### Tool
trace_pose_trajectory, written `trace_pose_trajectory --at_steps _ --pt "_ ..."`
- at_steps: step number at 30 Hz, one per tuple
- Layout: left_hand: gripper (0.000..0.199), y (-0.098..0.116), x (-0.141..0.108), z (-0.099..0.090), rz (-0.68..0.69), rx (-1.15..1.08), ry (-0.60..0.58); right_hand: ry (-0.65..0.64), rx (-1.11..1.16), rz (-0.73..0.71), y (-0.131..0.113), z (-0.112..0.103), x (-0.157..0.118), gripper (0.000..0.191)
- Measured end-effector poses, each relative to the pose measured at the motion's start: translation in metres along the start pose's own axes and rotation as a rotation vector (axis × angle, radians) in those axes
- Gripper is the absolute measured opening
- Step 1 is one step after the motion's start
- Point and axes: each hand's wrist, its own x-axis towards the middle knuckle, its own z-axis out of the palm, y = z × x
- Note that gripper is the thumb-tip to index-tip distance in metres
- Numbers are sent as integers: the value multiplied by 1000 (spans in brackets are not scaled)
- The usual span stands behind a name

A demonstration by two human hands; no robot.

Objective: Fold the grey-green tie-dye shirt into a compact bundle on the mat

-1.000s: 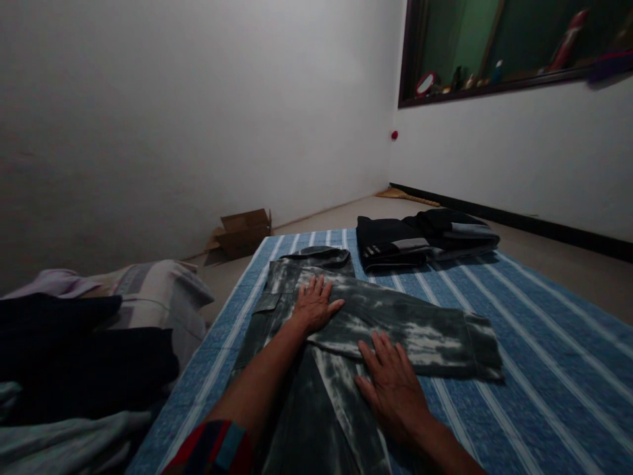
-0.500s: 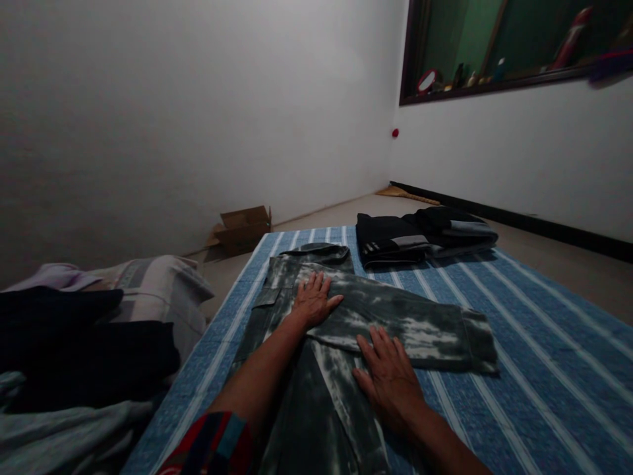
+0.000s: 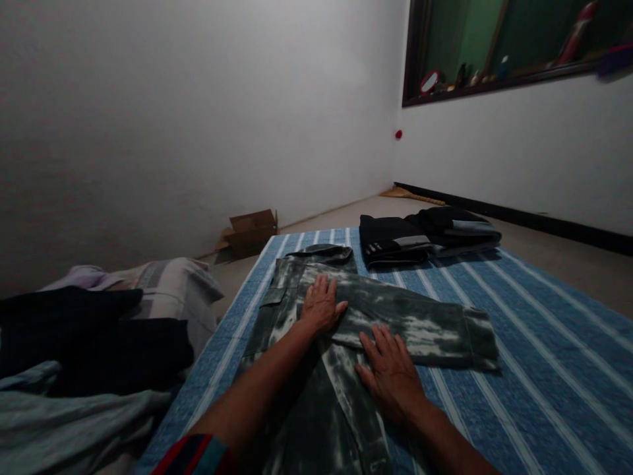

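Observation:
A dark grey-green jacket [image 3: 291, 323] with whitish tie-dye patches lies flat, its collar at the far end. One sleeve [image 3: 420, 323] stretches across it to the right, past the body of the jacket, with the cuff on the bed cover. My left hand [image 3: 321, 305] rests palm down near the top of that sleeve, fingers extended. Closer to me, my right hand [image 3: 390, 369] lies with its fingers spread on the sleeve's lower edge. Neither hand grasps the cloth. My left forearm covers part of the jacket's front.
The blue striped cover [image 3: 544, 343] lies under the jacket. Folded black clothes [image 3: 395, 241] sit at its far edge. To the left is a heap of clothes [image 3: 99, 343]. Beyond stands an open cardboard box [image 3: 252, 234] on the floor, near the wall.
My left hand has shifted slightly right and nearer along the sleeve. My right hand stays in nearly the same place. The whole view has moved a little.

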Motion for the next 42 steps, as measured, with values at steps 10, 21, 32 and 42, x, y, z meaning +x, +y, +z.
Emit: trace_pose_trajectory --at_steps 10,21,32,42 --pt "89 2 -12 12 -78 -93 -149 -101 -12 -32 9 5 3 58" --pt "107 2 -12 14 -66 -108 -181 -83 -54 -51 10 7 3 57" --pt "123 1 -13 12 -47 -133 -204 -78 -66 -63 12 9 3 57" --pt "121 2 -12 15 -48 -109 -187 -140 -52 -36 9 1 3 58"
